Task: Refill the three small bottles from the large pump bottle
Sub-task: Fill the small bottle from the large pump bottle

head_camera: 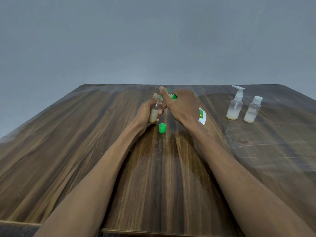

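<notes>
My left hand [146,112] holds a small clear bottle [154,112], uncapped and roughly a third full of pale liquid, tilted toward the pump. My right hand [181,104] lies over the green pump head [173,96] of the large pump bottle [202,117]; only its white and green label shows beneath my wrist. The spout meets the small bottle's mouth. A green cap [162,128] stands on the table just in front of the small bottle. Two other small bottles stand at the right: one with a white pump [235,106], one with a white screw cap [253,111], both partly filled.
Everything rests on a dark wooden table [85,151] whose front edge runs along the bottom. A grey wall rises behind the far edge. Pale scuffs mark the right side of the tabletop.
</notes>
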